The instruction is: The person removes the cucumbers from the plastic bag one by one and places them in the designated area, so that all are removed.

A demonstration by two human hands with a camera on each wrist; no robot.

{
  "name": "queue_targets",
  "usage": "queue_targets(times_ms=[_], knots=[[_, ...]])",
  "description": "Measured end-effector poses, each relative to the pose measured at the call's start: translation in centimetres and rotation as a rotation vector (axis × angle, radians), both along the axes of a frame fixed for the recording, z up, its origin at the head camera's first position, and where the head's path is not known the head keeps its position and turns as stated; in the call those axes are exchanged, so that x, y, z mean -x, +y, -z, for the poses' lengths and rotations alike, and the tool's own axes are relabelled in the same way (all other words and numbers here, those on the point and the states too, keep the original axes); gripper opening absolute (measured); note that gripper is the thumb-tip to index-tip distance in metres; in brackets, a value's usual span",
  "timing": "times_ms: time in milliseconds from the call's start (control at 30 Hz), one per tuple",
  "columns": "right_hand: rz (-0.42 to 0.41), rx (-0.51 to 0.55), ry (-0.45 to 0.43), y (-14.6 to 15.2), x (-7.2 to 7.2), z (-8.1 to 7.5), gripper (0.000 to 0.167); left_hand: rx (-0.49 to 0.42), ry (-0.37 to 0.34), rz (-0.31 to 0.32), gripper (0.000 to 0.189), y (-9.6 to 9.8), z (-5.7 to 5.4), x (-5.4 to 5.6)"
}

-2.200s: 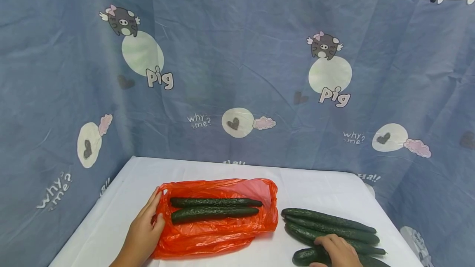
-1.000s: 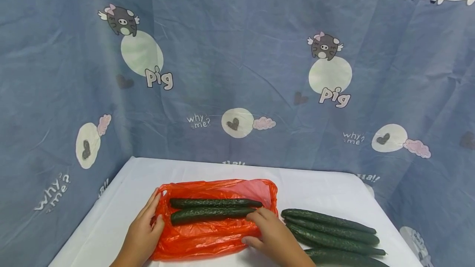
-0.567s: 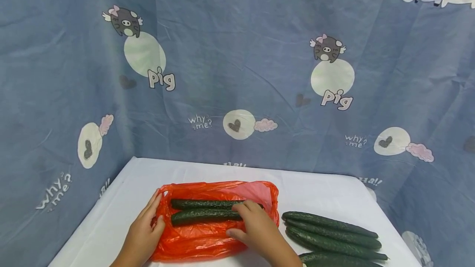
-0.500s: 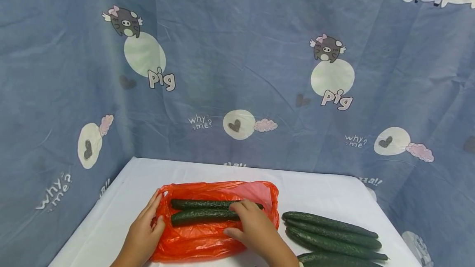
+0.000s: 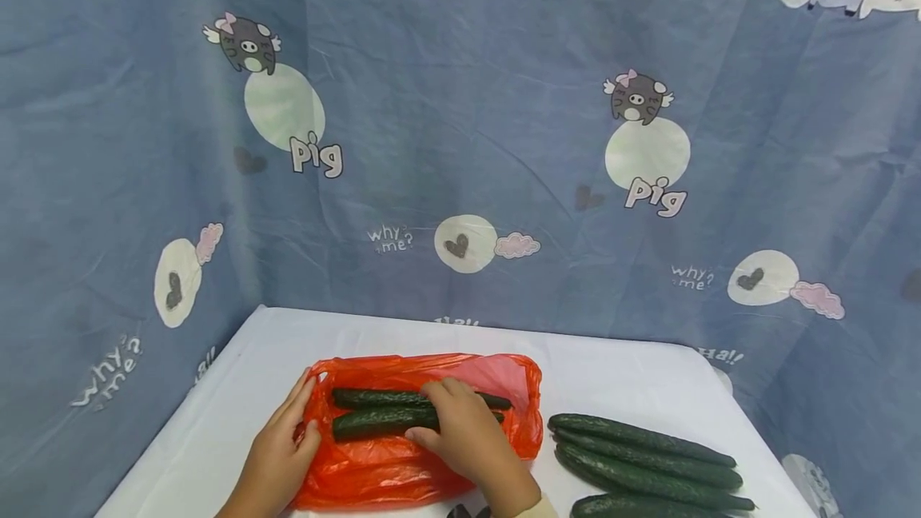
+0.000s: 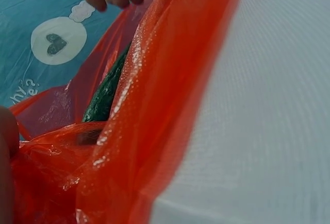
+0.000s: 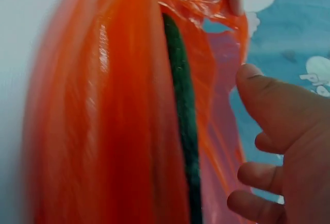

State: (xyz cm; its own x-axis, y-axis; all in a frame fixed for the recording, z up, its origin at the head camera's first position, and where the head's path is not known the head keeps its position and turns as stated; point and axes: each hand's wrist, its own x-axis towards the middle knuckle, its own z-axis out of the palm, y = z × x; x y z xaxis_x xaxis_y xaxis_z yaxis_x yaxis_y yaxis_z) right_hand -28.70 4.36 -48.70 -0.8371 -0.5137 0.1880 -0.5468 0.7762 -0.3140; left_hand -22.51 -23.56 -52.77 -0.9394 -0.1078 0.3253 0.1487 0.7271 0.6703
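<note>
Two dark green cucumbers, a rear one point(image 5: 374, 398) and a front one point(image 5: 381, 422), lie side by side in a thin red plastic bag point(image 5: 388, 478). My left hand point(image 5: 277, 450) grips the bag's left edge, thumb toward me and fingers on the far side. Over the right half of the cucumbers reaches my right hand point(image 5: 464, 430), partly hiding both. The right wrist view shows this hand point(image 7: 289, 147) with its fingers spread apart and nothing between them, beside the bag's mouth and a cucumber point(image 7: 183, 95).
Several more cucumbers point(image 5: 647, 466) lie in a row on the white table point(image 5: 612, 366), right of the bag; the nearest is cut off by the frame. A blue printed cloth point(image 5: 403, 142) hangs behind and beside the table. A small dark object point(image 5: 468, 512) shows under the right wrist.
My right hand has left the nearest cucumber in the right-hand row and moved left over the bag, sliding further left above the two cucumbers. My left hand has stayed on the bag's edge.
</note>
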Motion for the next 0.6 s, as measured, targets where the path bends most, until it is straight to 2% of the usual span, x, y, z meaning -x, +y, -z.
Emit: queue_targets(times_ms=[233,500,600], knots=[[0.013,-0.059,0.035,-1.2,0.6,1.5,0.062,-0.013,0.003,-0.001,0.073,0.1,0.0,0.1],[0.047,-0.138,0.048,-1.6,0.8,3.1,0.064,-0.029,-0.039,0.006,0.074,0.2,0.0,0.1],[0.046,-0.136,0.050,-1.7,0.9,3.5,0.066,-0.014,-0.024,0.000,0.074,0.1,0.0,0.1]])
